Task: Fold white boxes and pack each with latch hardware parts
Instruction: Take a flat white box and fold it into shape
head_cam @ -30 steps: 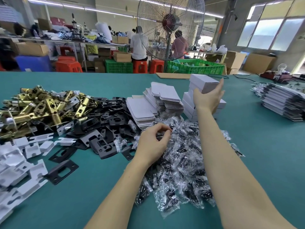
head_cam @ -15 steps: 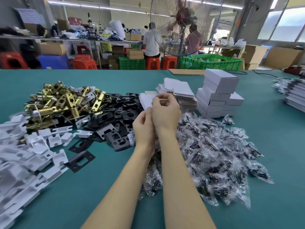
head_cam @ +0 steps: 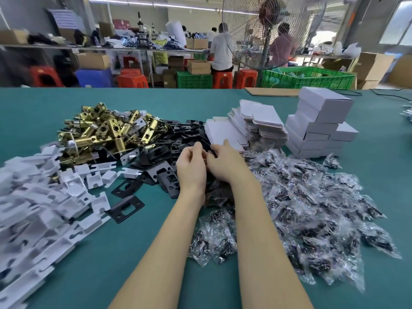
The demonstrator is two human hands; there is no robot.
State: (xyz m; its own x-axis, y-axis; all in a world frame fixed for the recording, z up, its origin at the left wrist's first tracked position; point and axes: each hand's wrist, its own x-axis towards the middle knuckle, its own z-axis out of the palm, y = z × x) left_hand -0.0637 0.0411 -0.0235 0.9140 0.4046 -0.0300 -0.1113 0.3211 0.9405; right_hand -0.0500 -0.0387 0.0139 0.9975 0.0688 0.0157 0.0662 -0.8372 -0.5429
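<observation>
Both grips were curled, fingertips meeting: left hand point(head_cam: 191, 166) and right hand point(head_cam: 225, 163); any held item could not be determined. Flat white boxes point(head_cam: 225, 134) lay just beyond. Hands had lowered since earlier.

A big wire-caged fan point(head_cam: 273, 32) stood beyond the teal bench point(head_cam: 383, 197). Behind it, two workers point(head_cam: 220, 49) sat on red stools point(head_cam: 223, 80) beside green crates point(head_cam: 308, 78) and cardboard cartons point(head_cam: 372, 65).
</observation>
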